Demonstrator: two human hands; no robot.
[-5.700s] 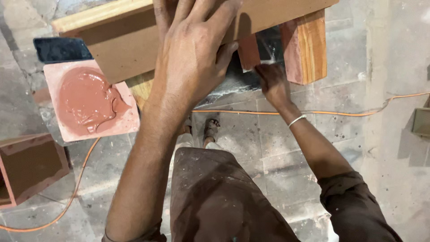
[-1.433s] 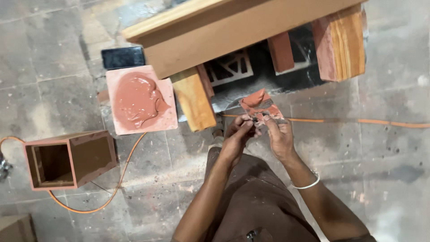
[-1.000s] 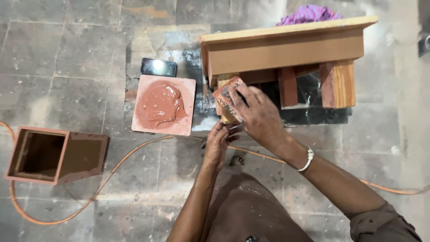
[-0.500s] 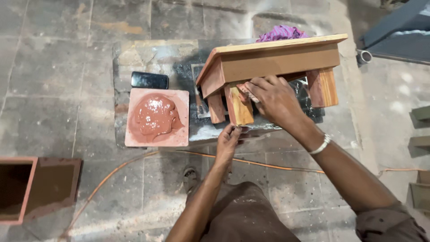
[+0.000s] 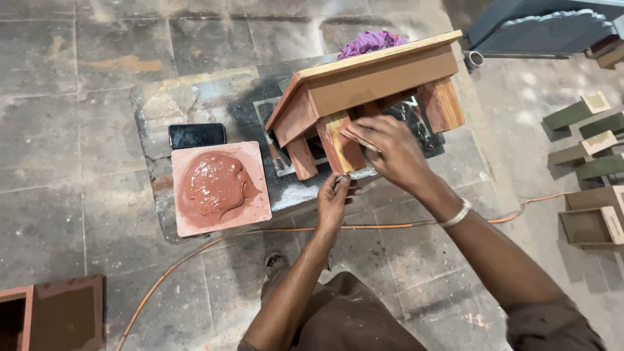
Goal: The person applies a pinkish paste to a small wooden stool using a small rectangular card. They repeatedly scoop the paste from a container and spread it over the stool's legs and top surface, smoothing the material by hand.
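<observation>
right hand (image 5: 389, 151): pressed against the front leg (image 5: 340, 144) of a small wooden stool (image 5: 370, 88), fingers closed over a reddish sanding sheet (image 5: 359, 135) laid flat on the wood.
left hand (image 5: 334, 199): just below the leg, fingers pinched narrow near its foot; whether it grips anything, i cannot tell.
stool: stands upright on the low dark tabletop (image 5: 195, 97), its front legs at the near edge, its top tilted toward the camera.
doing it well: by the look of it, the sheet should stay flat on the leg's face with even pressure along the grain, while the lower hand steadies the stool so it does not rock or slide off the edge.
beside the stool: a square slab (image 5: 220, 188) heaped with glossy reddish paste, touching the near-left edge of the tabletop; a black phone (image 5: 197, 135) just behind it.
behind: a purple cloth (image 5: 370, 43) showing past the stool's top.
floor: an orange cable (image 5: 273, 229) runs under the arms; wooden boxes (image 5: 588, 224) at right, another box (image 5: 52, 315) at lower left.
</observation>
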